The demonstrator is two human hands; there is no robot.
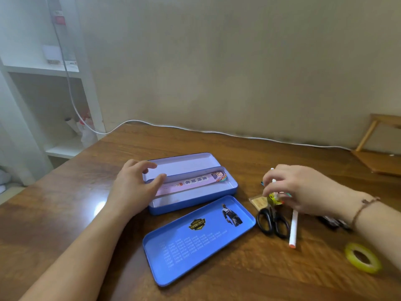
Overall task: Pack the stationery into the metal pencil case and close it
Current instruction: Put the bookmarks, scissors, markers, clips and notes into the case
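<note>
The blue metal pencil case (196,202) lies open in the middle of the table, its hinged lid (180,164) folded back. A pink ruler (191,182) lies slanted inside it. A separate blue tray (195,240) sits in front of the case. My left hand (134,187) rests at the case's left end, fingers relaxed. My right hand (297,189) reaches over a pile of stationery and pinches a small white pen-like item (273,181). Below it lie black scissors (272,222), a white pen (293,230), a tan eraser (259,202) and a yellow-green item (273,198).
A yellow tape roll (362,257) lies at the right front. Dark clips (332,221) sit under my right wrist. A white cable (217,131) runs along the table's back edge. A wooden stand (377,153) is at the back right, a white shelf (43,83) at the left.
</note>
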